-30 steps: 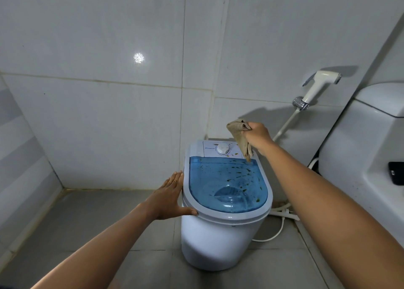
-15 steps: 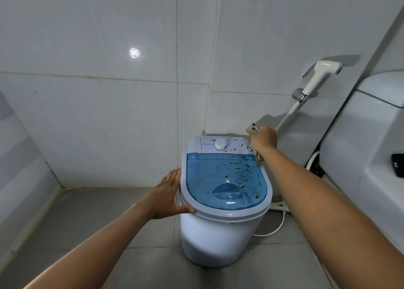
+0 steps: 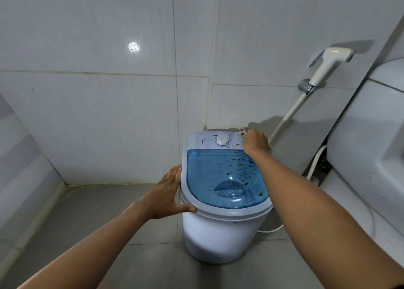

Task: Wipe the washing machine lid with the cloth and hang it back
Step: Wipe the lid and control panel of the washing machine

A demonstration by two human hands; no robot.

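A small white washing machine stands on the floor against the tiled wall. Its blue see-through lid carries several brown specks and smears, mostly toward the right. Behind the lid sits a white control panel with a round dial. My right hand presses down at the panel's far right corner, shut on a beige cloth, of which only a small edge shows past my fingers. My left hand lies flat against the machine's left rim, thumb on the front edge, fingers apart.
A white hand sprayer hangs in a wall holder at the right, its hose running down behind the machine. A white toilet tank fills the right side. A white cord lies on the grey floor tiles.
My right hand has come down with the cloth from above the dial to the panel's far right corner, covering most of the cloth. My left hand stays on the rim.
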